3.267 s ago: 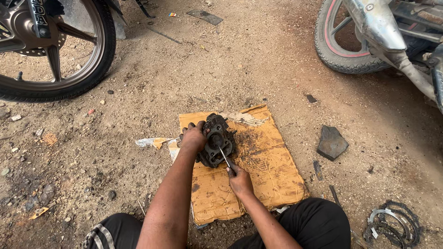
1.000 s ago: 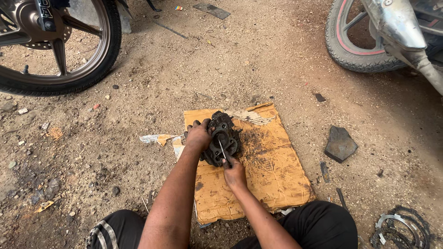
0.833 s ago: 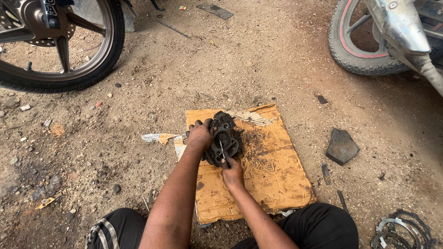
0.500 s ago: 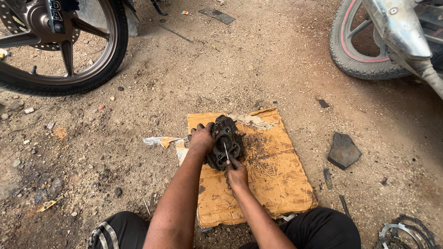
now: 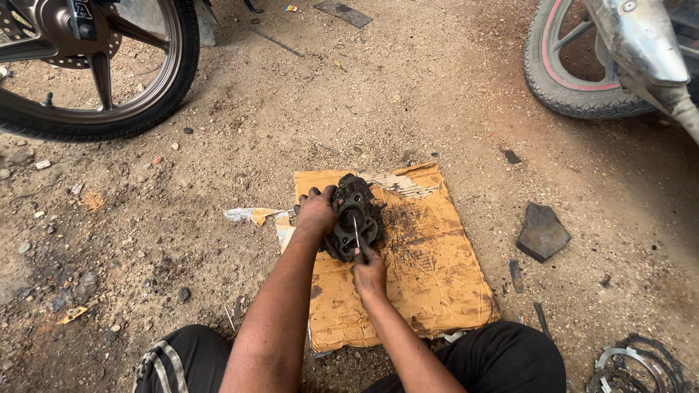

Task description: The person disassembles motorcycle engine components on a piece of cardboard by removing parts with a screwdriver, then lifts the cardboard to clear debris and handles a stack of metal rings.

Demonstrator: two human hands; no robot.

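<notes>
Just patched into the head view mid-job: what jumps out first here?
At centre, the left hand grips a dark greasy engine part on stained cardboard, while the right hand pokes a thin metal tool into it. Two motorcycle wheels frame the dirt floor: black wheel upper left, red-rimmed wheel upper right.

Bare dirt ground (image 5: 218, 182), strewn with pebbles and scraps, lies in even daylight. A black motorcycle wheel (image 5: 109, 73) stands at the upper left, another tyre (image 5: 575, 80) at the upper right. A dark flat stone (image 5: 542, 233) rests between.
</notes>
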